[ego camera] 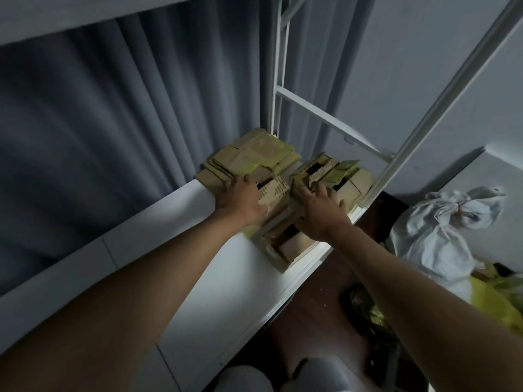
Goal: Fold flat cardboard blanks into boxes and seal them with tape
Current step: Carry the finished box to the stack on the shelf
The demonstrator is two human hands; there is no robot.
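Note:
Several small cardboard boxes stand on a white shelf at its far end. My left hand lies on top of a folded box, its fingers reaching toward a stack of flat cardboard blanks with yellow-green tape on them. My right hand rests on a neighbouring box with its fingers spread over the box's edge. An open box sits nearest me, below both hands. Another box stands at the far right. I cannot tell whether either hand grips anything.
Grey curtains hang behind the shelf. A white metal ladder frame rises at the shelf's far end. To the right, on the dark floor, lie a tied white sack and yellow-green bags.

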